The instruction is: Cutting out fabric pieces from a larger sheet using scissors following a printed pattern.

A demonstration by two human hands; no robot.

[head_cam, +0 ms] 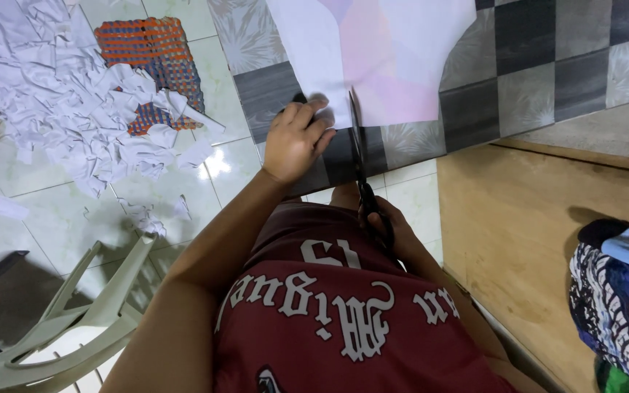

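Left hand fingers press the white sheet flat beside the black scissors, which the right hand fingers grip to cut it.

The person wore a dark red, sleeveless jersey-style top with white ornate lettering and a white number printed across the front, plus a small white-edged emblem near the lower hem. Both arms were bare from the shoulder down. The left hand and right hand carried no gloves, rings or watch.
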